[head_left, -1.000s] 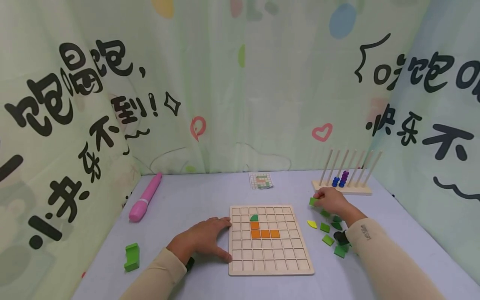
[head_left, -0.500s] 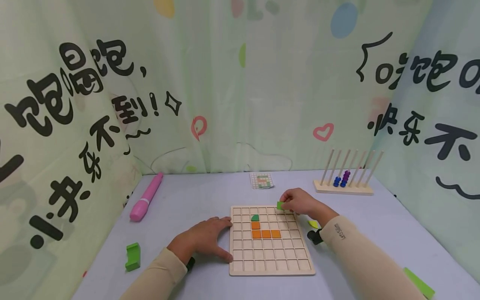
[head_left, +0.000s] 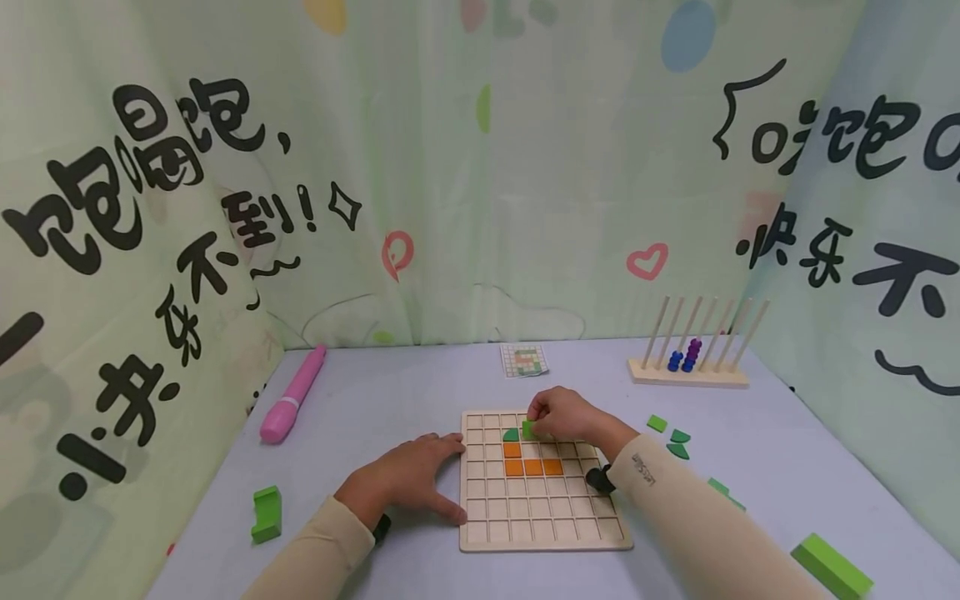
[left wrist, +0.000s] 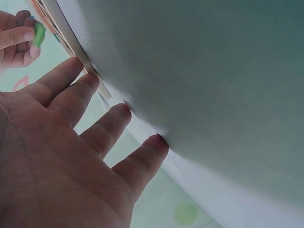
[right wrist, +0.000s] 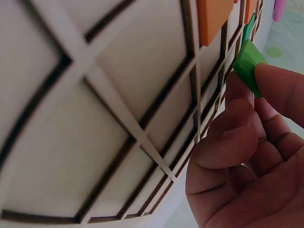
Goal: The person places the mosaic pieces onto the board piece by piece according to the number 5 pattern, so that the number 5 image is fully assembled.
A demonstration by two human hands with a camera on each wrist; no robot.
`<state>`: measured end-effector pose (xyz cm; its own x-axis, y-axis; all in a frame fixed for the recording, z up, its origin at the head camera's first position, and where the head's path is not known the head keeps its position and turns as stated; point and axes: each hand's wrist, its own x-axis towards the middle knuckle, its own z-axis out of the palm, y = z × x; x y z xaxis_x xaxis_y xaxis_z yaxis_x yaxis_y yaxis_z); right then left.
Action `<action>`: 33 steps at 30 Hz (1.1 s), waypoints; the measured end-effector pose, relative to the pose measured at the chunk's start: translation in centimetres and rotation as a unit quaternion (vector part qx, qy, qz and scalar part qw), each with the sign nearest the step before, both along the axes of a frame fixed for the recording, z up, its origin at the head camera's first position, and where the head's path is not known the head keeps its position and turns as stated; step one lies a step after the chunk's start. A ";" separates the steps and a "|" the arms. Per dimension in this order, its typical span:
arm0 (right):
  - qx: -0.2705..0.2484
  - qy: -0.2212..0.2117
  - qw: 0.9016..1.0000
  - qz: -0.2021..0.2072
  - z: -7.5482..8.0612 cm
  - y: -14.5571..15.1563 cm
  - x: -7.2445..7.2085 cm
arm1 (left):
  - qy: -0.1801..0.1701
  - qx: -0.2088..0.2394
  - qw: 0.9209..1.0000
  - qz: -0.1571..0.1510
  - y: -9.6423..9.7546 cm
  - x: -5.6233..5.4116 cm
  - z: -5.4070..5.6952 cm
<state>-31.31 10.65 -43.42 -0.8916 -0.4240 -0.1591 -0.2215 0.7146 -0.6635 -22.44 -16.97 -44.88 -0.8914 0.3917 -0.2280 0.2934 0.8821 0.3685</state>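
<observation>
Left hand (head_left: pixel 408 471) spread, right hand (head_left: pixel 573 415) pinching tile (right wrist: pixel 248 65)

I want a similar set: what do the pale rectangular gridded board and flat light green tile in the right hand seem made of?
The pale rectangular gridded board looks like matte, unpainted wood, judging by its beige faces and dark brown grid edges. The flat light green tile in the right hand looks smooth and evenly coloured, so painted wood or plastic; I can't tell which.
</observation>
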 end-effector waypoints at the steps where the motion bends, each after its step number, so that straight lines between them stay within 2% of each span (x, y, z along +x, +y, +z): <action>1: 0.003 0.006 1.000 0.003 -0.1 0.0 0.0 | 0.000 -0.001 1.000 0.001 0.0 0.0 0.0; 8: 0.030 0.021 0.999 0.006 -0.2 -0.4 0.0 | 0.001 -0.003 1.000 0.001 0.0 -0.1 0.0; 14: 0.090 0.056 0.994 0.019 0.0 -1.1 0.0 | 0.003 0.001 1.000 -0.001 -0.1 -0.1 0.0; 18: 0.112 0.071 0.991 0.025 0.0 -1.4 0.2 | 0.006 0.001 1.000 -0.004 -0.1 -0.1 -0.1; 22: 0.105 0.070 0.992 0.015 -0.3 -1.2 0.2 | 0.006 0.000 1.000 -0.006 0.0 -0.1 -0.2; 27: 0.071 0.063 0.995 0.000 -0.5 -0.4 0.1 | 0.003 0.002 1.000 -0.004 0.0 -0.1 0.0; 33: 0.033 0.046 0.998 -0.019 0.2 1.6 0.5 | 0.007 0.002 1.000 -0.009 0.0 -0.2 -0.2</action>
